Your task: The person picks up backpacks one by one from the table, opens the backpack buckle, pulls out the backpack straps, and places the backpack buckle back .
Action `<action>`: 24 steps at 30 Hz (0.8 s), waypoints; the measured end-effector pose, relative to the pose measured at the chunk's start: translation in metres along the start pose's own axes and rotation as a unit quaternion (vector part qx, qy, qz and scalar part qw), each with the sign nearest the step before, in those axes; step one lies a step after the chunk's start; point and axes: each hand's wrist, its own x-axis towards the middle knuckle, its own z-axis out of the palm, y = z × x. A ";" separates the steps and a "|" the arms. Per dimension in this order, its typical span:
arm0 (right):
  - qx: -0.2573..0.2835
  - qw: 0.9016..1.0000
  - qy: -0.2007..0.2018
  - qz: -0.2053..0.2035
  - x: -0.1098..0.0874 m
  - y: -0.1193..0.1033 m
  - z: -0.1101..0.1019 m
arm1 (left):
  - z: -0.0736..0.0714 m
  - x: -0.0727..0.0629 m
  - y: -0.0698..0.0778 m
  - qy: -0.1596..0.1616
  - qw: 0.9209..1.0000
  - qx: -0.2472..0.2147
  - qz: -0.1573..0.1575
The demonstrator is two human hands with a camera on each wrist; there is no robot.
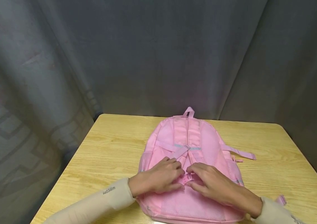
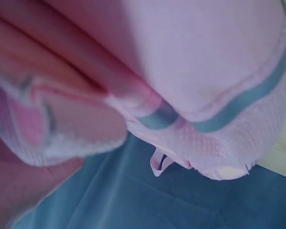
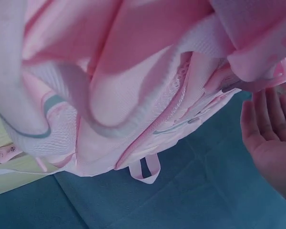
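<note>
Bag lies back-up on table, curtain behind. Left hand and right hand meet low on its back, fingers bent, pinching buckle from 2 sides. Head view alone takes in both sleeves. Right wrist view adds the left fingers' undersides; left wrist view, badly blurred near the hand, enlarges 1 grey band.

left sleeve: beige, dark "LetsSlim" lettering | right sleeve: beige, dark lettering | hands: bare
</note>
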 end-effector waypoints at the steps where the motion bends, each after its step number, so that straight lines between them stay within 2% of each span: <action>1: 0.000 1.000 0.001 0.000 0.000 0.001 0.001 | 0.001 0.001 0.001 0.001 1.000 0.002 0.002; 6: 0.000 1.000 -0.013 0.011 -0.001 0.003 0.005 | 0.005 0.004 0.003 0.005 1.000 0.010 0.006; 16: 0.001 0.999 -0.040 0.036 -0.004 0.004 0.010 | 0.012 0.006 0.010 0.021 0.999 0.027 -0.014; 24: 0.004 0.999 -0.035 0.028 -0.006 0.004 0.012 | 0.016 0.005 0.014 0.042 0.997 0.053 -0.021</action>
